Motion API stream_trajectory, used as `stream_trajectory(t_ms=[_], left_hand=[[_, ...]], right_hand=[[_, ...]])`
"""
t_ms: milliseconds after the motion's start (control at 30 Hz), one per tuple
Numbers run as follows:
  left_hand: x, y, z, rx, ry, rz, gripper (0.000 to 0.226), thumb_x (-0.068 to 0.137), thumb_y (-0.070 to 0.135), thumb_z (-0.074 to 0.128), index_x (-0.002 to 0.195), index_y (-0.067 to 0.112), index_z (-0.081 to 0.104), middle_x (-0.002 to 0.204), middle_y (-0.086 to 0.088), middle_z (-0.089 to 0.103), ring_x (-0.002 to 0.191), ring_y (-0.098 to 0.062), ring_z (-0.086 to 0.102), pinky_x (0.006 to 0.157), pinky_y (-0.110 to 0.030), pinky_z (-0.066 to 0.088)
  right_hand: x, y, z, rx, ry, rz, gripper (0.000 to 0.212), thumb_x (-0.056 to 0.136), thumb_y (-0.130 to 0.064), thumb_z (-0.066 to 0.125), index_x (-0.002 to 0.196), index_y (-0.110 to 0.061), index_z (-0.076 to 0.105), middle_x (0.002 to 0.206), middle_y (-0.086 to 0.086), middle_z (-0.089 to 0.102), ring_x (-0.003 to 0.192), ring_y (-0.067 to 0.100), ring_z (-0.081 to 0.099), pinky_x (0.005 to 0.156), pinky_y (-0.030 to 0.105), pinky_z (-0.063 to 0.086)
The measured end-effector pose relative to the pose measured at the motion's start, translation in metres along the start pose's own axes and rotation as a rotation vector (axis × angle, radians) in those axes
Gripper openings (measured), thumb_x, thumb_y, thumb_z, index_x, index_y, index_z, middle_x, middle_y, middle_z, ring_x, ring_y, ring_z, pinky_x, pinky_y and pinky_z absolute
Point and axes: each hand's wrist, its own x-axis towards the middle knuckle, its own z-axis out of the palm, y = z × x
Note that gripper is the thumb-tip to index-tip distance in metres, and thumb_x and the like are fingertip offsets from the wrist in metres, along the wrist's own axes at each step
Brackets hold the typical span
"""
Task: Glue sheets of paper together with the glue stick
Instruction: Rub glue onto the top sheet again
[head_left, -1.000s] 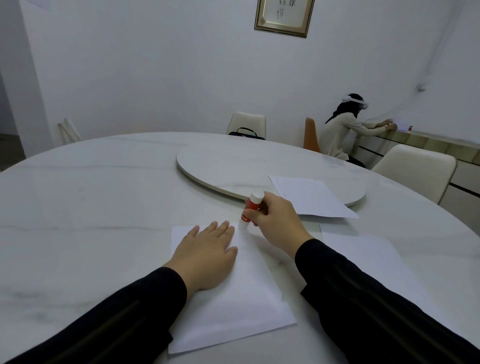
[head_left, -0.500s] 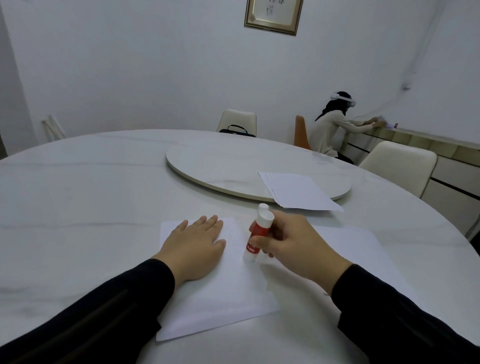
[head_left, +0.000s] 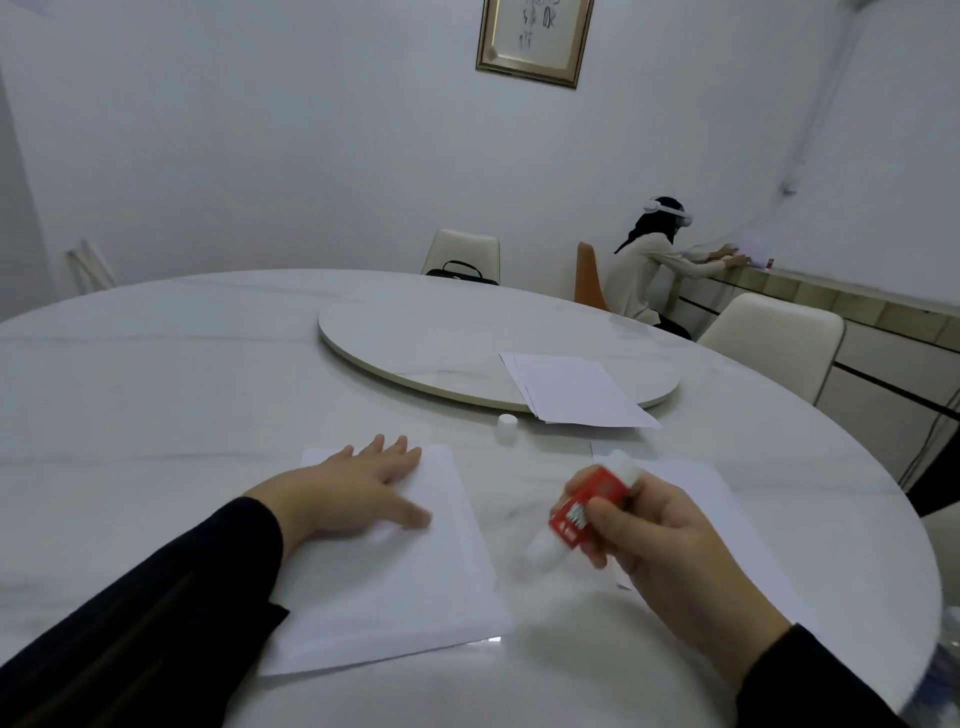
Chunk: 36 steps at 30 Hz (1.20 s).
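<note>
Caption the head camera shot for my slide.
Left hand flat on paper, right hand gripping uncapped glue stick.

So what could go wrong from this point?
1. The right hand holds the glue stick off to the side of the sheet, tip down; it may smear the table.
2. Only the left hand pins that sheet, near its far edge; the near end could shift.
3. The cap stands loose and could get knocked.
</note>
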Motion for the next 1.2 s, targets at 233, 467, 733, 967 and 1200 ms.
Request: stream_trajectory(t_ms=[233,467,733,967,1200], left_hand=[[-0.009,0.007,0.010,0.216,0.440,-0.143,0.068,0.089,0.060,0.034,0.145,0.023,0.026,0.156,-0.002,0.022,0.143,-0.020,0.019,0.115,-0.039,0.018],[-0.014,0.019,0.028,0.235,0.158,0.025,0.074,0.086,0.066,0.033,0.149,0.036,0.010,0.160,0.007,-0.001,0.147,-0.013,-0.003,0.118,-0.035,0.000],[-0.009,0.029,0.033,0.127,0.106,0.220,0.060,0.093,0.053,0.032,0.148,0.038,0.011,0.158,0.016,-0.003,0.144,-0.003,-0.008,0.114,-0.026,-0.007],[0.000,0.044,0.048,0.292,0.300,0.121,0.069,0.088,0.062,0.028,0.148,0.032,0.014,0.160,0.006,0.008,0.146,-0.013,0.005,0.117,-0.034,0.004],[0.004,0.042,0.048,0.304,0.213,0.116,0.068,0.091,0.059,0.020,0.150,0.031,0.001,0.159,0.010,-0.006,0.146,-0.009,-0.007,0.119,-0.036,-0.004]], right_hand=[[0.005,0.005,-0.011,0.211,0.400,-0.118,0.026,0.067,-0.020,0.067,0.090,-0.008,0.070,0.068,0.003,0.068,0.055,0.013,0.059,0.055,0.019,0.052],[0.023,0.000,-0.004,0.034,0.459,-0.091,0.009,0.083,-0.010,0.067,0.090,-0.016,0.070,0.069,-0.001,0.072,0.058,0.011,0.063,0.054,0.017,0.052],[0.069,0.011,0.021,-0.424,0.410,-0.106,0.016,0.080,-0.014,0.067,0.083,-0.026,0.056,0.081,0.000,0.066,0.069,0.016,0.062,0.063,0.030,0.053],[0.098,0.030,0.025,-0.701,0.307,-0.051,0.014,0.087,-0.023,0.061,0.094,-0.021,0.049,0.086,-0.003,0.061,0.074,0.010,0.057,0.058,0.020,0.038],[0.103,0.037,0.023,-0.759,0.235,-0.045,0.011,0.089,-0.021,0.058,0.093,-0.021,0.048,0.083,-0.005,0.061,0.069,0.004,0.055,0.056,0.018,0.036]])
